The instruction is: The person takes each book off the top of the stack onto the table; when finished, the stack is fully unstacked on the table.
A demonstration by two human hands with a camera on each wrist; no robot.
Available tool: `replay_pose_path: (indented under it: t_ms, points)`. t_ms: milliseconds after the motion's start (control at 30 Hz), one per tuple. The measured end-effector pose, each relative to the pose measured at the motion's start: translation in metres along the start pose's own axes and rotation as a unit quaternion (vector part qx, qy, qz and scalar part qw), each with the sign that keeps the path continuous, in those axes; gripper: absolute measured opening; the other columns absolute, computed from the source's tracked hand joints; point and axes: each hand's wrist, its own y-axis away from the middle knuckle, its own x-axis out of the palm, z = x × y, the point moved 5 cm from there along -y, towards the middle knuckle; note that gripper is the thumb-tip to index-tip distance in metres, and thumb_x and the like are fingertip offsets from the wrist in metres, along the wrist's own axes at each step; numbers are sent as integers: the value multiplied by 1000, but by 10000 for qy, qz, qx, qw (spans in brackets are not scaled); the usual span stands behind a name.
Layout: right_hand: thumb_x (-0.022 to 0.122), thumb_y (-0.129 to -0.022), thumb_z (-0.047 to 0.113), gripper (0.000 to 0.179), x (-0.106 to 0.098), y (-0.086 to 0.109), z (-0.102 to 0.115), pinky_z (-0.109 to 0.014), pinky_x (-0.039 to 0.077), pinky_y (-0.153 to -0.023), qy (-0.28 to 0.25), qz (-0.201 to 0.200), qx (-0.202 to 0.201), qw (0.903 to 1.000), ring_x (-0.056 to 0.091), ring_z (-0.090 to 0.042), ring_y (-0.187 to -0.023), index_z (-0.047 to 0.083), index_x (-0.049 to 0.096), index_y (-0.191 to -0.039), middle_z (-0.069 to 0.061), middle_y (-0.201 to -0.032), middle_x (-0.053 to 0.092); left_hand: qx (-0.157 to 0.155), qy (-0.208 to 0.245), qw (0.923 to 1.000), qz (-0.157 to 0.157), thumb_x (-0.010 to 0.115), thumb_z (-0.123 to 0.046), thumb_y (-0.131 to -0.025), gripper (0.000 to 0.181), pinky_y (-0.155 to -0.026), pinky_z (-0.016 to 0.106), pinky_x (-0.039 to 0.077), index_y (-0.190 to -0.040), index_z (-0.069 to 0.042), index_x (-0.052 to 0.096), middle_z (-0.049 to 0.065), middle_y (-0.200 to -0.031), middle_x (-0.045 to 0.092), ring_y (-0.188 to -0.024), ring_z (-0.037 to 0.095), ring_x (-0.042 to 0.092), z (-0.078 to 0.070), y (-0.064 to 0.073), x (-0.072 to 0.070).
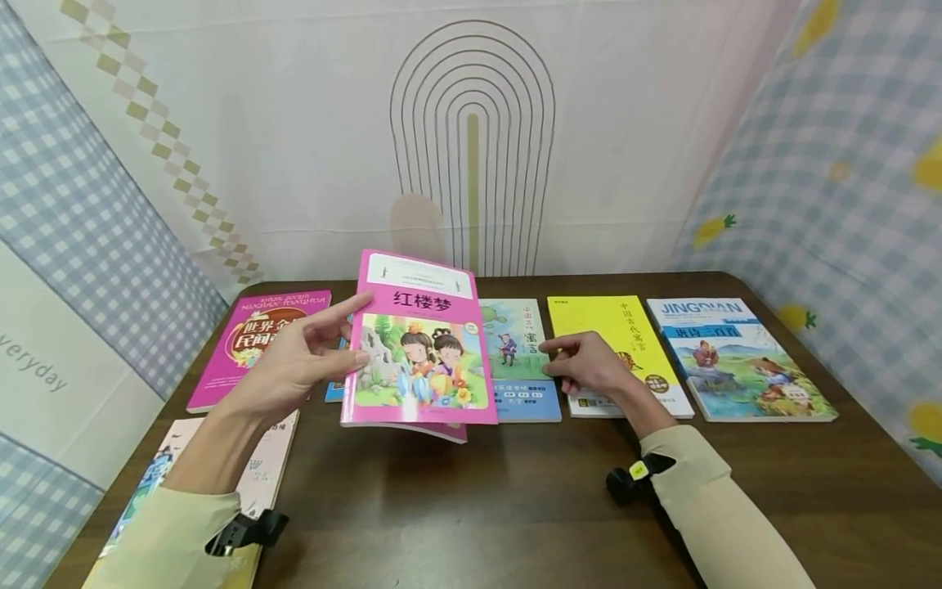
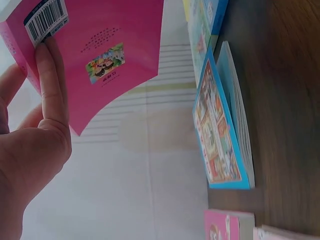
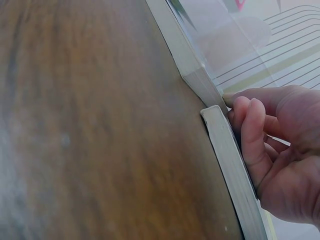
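Note:
My left hand (image 1: 290, 360) grips a pink book (image 1: 427, 368) by its left edge, above the table. The book's front cover faces me with two cartoon children on it; its loose pages sag below. From the left wrist view, its pink back cover and barcode (image 2: 46, 21) show, with fingers lying across them. My right hand (image 1: 589, 364), fingers curled, pinches the right edge of a green-and-blue book (image 1: 524, 401) lying on the table. A yellow book (image 1: 662, 393) lies partly under that hand. In the right wrist view the fingertips meet the book's corner.
A blue-edged book (image 2: 220, 135) lies behind the left hand, its cover slightly raised. Further left are a magenta book (image 1: 213, 393) and a pale book (image 1: 275, 458) under the left forearm. At the right lies a landscape-covered book (image 1: 758, 376). Brown table (image 1: 456, 523) and cloth backdrop surround them.

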Motion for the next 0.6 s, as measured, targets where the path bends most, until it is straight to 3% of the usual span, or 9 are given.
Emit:
replay_pose_path:
  t_ms: [133,267,433,600]
  points:
    - [79,-96,15,46,0,0,1,-26,58,-55,5,-16,-26,10000,62,-16,-55,5,68,-140,-12,-86,66,-74,76,9999,-115,73,-9,-100,78,-81,30,65,-166,-24,37,15,-129,53,-104,15,71,2,13,-10]
    - [79,-96,15,46,0,0,1,-26,59,-55,4,-12,-53,10000,62,-16,-55,4,68,-140,-11,-86,66,-66,156,9997,-166,71,-7,-101,78,-88,35,65,-167,-26,35,12,-134,50,-110,17,72,6,24,-18]
    - [78,-97,14,45,-1,1,-1,-26,59,-55,14,-16,-67,10000,62,-16,-55,4,68,-139,-12,-86,66,198,234,9995,-109,69,-2,-100,77,-86,31,65,-167,-20,35,14,-130,53,-105,14,72,14,35,-19]
    - [78,-97,15,45,0,0,0,-26,58,-55,32,-31,-82,10000,62,-15,-55,4,68,-140,-11,-85,66,390,196,9990,-120,68,3,-99,76,-78,23,62,-166,-16,36,14,-126,47,-98,9,62,26,47,-18]
